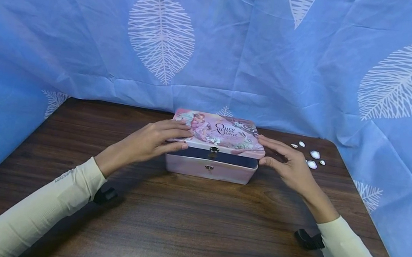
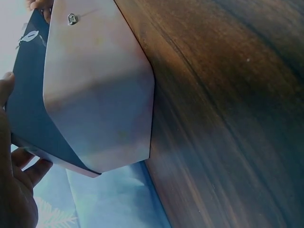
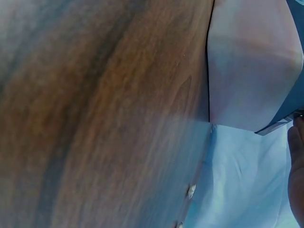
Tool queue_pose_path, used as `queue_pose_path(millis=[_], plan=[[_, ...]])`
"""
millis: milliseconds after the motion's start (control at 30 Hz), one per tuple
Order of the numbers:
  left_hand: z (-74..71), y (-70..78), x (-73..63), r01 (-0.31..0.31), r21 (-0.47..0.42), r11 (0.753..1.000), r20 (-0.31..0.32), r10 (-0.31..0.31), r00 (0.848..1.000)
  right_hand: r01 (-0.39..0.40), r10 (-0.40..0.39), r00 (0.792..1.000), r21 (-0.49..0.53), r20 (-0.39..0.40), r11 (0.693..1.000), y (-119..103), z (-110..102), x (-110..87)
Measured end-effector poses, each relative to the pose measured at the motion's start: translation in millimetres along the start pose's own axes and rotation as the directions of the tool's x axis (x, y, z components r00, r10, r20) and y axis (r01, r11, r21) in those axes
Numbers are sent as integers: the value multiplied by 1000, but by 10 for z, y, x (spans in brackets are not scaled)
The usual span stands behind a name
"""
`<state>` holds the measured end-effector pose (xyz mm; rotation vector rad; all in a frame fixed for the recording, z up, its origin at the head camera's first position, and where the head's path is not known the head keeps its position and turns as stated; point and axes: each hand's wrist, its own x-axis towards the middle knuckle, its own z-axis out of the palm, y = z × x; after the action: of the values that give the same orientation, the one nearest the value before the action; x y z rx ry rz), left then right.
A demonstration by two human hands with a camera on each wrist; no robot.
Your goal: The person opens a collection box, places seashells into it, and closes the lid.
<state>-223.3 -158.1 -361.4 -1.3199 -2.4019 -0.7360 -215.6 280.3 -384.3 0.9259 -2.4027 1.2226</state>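
Note:
A pink box (image 1: 208, 169) with a small front clasp stands on the table, its lid (image 1: 224, 133) printed "Once upon Time". The lid's front edge is raised, so a dark gap shows between lid and box. My left hand (image 1: 150, 139) holds the lid's left end, thumb near the front corner. At the opposite end, my right hand (image 1: 294, 167) holds the lid's right side, thumb low at the front corner. In the left wrist view, the left fingers (image 2: 35, 171) meet the lid's side. Only part of the right hand (image 3: 297, 175) shows in the right wrist view. The box's contents are hidden.
Several small white shells (image 1: 314, 154) lie on the dark wooden table (image 1: 193, 230), right of the box behind my right hand. A blue cloth (image 1: 223, 53) with white leaf prints hangs behind the table and along both sides.

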Motion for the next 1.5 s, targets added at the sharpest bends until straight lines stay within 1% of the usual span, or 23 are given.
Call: queue_pose_path(millis=[167,333,467,600,667,767,900,1033,1200,1300,1367,1433,1500], plan=[[-12,0,23,1,-6,1000,-15,-1,1000,86,-86,995,-8,-42,996,8,13,25],[-43,0,44,10,-17,1000,-36,-10,999,142,-143,987,-14,-72,990,-9,20,51],[-70,4,70,15,-45,999,-62,-18,998,170,-172,980,-25,-103,985,-39,22,76],[-88,-7,98,18,-79,997,-106,-26,994,170,-173,974,-32,-144,985,-70,22,106],[-95,-20,107,24,-100,995,-126,-37,991,165,-169,972,-38,-161,986,-85,20,117],[-107,-36,99,55,-138,989,-148,-75,986,147,-152,973,-42,-171,988,-110,18,119],[-124,-56,74,95,-180,979,-161,-125,979,93,-102,978,-59,-181,994,-151,14,118],[-151,-56,66,93,-196,976,-170,-127,977,59,-74,974,-73,-213,996,-192,0,132],[-182,-55,62,74,-194,978,-188,-111,976,48,-58,967,-43,-249,998,-234,-18,164],[-190,-64,63,97,-208,973,-193,-138,972,33,-41,963,-35,-265,999,-259,-24,194],[-196,-71,65,121,-223,967,-195,-166,966,16,-25,962,-34,-272,999,-278,-32,215],[-202,-82,66,139,-247,959,-197,-190,962,-7,-5,961,-42,-277,999,-294,-43,236],[-207,-100,68,144,-262,954,-200,-200,959,-38,26,961,-38,-277,999,-304,-53,254]])
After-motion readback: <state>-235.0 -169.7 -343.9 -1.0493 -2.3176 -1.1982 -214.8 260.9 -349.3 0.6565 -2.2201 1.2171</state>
